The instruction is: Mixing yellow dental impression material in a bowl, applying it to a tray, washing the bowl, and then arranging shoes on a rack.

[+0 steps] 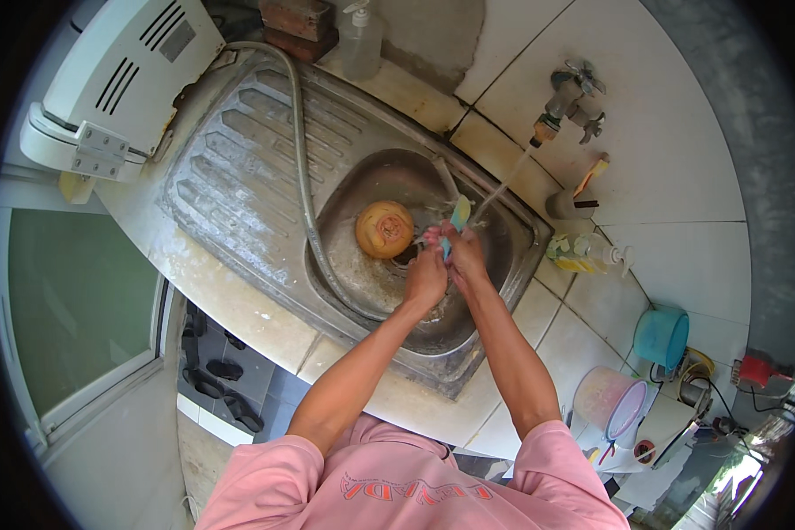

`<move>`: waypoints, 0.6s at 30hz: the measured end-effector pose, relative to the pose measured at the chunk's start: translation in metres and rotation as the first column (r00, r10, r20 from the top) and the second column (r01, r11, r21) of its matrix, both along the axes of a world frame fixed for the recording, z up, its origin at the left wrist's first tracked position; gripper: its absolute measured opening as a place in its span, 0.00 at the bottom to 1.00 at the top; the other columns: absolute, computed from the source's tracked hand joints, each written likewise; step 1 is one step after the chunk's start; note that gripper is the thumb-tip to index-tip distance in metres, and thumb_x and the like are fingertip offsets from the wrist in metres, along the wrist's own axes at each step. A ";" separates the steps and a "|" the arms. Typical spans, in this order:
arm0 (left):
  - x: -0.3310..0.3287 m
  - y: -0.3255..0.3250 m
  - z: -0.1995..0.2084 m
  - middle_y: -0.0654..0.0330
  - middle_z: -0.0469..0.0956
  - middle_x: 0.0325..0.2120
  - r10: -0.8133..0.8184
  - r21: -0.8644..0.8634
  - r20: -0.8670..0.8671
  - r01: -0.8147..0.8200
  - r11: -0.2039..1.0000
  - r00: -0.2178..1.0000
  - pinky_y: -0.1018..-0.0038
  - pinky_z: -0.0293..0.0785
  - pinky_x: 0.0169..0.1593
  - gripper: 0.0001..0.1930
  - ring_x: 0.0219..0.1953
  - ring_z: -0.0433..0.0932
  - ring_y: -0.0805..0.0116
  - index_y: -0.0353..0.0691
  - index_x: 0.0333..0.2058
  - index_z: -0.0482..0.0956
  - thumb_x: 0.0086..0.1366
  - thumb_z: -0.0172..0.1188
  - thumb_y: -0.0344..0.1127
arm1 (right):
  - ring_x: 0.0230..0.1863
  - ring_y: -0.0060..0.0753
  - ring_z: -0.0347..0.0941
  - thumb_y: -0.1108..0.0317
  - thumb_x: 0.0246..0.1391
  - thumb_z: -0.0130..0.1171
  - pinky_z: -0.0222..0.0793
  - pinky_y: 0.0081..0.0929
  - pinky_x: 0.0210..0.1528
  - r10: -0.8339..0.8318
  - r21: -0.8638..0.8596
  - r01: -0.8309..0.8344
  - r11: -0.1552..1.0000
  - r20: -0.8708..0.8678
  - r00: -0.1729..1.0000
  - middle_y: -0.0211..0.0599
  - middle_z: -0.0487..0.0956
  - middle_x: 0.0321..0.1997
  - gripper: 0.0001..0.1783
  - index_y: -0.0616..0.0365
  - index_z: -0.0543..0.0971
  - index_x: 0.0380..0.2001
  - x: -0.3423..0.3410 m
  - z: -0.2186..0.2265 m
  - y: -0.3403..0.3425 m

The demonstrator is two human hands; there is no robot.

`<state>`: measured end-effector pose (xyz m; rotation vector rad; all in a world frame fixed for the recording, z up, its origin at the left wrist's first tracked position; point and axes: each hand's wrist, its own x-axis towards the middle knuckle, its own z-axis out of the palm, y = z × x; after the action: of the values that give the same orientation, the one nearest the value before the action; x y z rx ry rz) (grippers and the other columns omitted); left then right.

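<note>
Both hands work close together over the right part of a steel sink basin (344, 208). My right hand (466, 253) is closed round a slim light-blue and yellowish object (460, 213), whose kind I cannot make out. My left hand (426, 277) is closed beside it, its fingers close to the same object; what it grips is hidden. Pinkish-red bits show between the hands. Left of them, a round orange-brown thing (384, 230), like an upturned bowl, sits in the basin. Water runs from the tap (548, 124) into the basin just beyond my right hand.
A grey hose (302, 159) crosses the ribbed drainboard (238, 172) into the basin. Behind stand a clear pump bottle (360, 44) and bricks (298, 31). To the right are a cup with a brush (564, 204), a yellow soap bottle (585, 253), a teal tub (661, 337) and a pink bucket (605, 402).
</note>
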<state>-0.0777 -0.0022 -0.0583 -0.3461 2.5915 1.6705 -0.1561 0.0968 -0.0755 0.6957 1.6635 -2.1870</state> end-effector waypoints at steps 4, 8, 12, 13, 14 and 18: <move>0.017 0.005 -0.008 0.49 0.74 0.18 -0.113 0.133 0.210 0.086 0.987 0.971 0.59 0.69 0.33 0.17 0.26 0.76 0.47 0.34 0.31 0.74 0.71 0.41 0.38 | 0.33 0.39 0.79 0.67 0.67 0.43 0.78 0.30 0.36 -0.195 -0.011 0.200 0.980 0.185 0.963 0.50 0.79 0.38 0.15 0.70 0.70 0.45 0.009 -0.005 -0.003; 0.019 0.003 -0.011 0.51 0.74 0.17 -0.072 0.113 0.179 0.052 0.992 0.981 0.58 0.68 0.32 0.17 0.24 0.76 0.49 0.35 0.30 0.74 0.72 0.40 0.38 | 0.32 0.39 0.79 0.64 0.66 0.46 0.80 0.31 0.37 -0.067 -0.118 0.088 0.989 0.173 0.983 0.52 0.79 0.36 0.18 0.74 0.72 0.41 0.013 -0.007 -0.003; 0.021 0.002 -0.010 0.51 0.73 0.16 -0.055 0.156 0.184 0.026 0.987 0.981 0.59 0.67 0.30 0.17 0.22 0.75 0.51 0.35 0.30 0.73 0.72 0.40 0.38 | 0.32 0.38 0.79 0.62 0.66 0.46 0.79 0.29 0.35 -0.114 0.122 0.103 0.987 0.084 0.990 0.52 0.79 0.36 0.20 0.74 0.73 0.40 0.018 -0.023 -0.003; 0.026 0.004 -0.008 0.51 0.72 0.16 -0.095 0.201 0.235 0.047 0.978 0.967 0.60 0.67 0.30 0.17 0.22 0.75 0.51 0.35 0.29 0.73 0.73 0.40 0.38 | 0.32 0.38 0.79 0.62 0.66 0.46 0.79 0.29 0.35 -0.092 0.087 0.079 0.993 0.158 0.983 0.52 0.79 0.36 0.20 0.74 0.73 0.40 0.018 -0.029 0.000; 0.029 0.003 -0.007 0.51 0.72 0.16 -0.069 0.171 0.222 0.031 0.985 0.973 0.60 0.67 0.30 0.17 0.22 0.75 0.51 0.35 0.29 0.73 0.73 0.40 0.38 | 0.28 0.35 0.77 0.61 0.66 0.47 0.78 0.26 0.31 -0.182 -0.022 0.189 0.982 0.179 0.967 0.48 0.78 0.33 0.20 0.73 0.73 0.39 0.019 -0.035 -0.001; 0.047 0.007 -0.009 0.52 0.74 0.18 -0.098 0.222 0.206 0.052 0.974 0.974 0.61 0.67 0.27 0.16 0.21 0.75 0.55 0.34 0.32 0.72 0.73 0.40 0.39 | 0.19 0.25 0.68 0.54 0.63 0.52 0.66 0.18 0.21 -0.124 -0.172 0.180 0.969 0.296 0.947 0.34 0.73 0.23 0.21 0.66 0.74 0.36 0.014 -0.047 0.010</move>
<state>-0.0307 0.0049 -0.0669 -0.3885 2.2177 1.7573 -0.1425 0.1070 -0.1227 1.0551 1.2689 -2.1907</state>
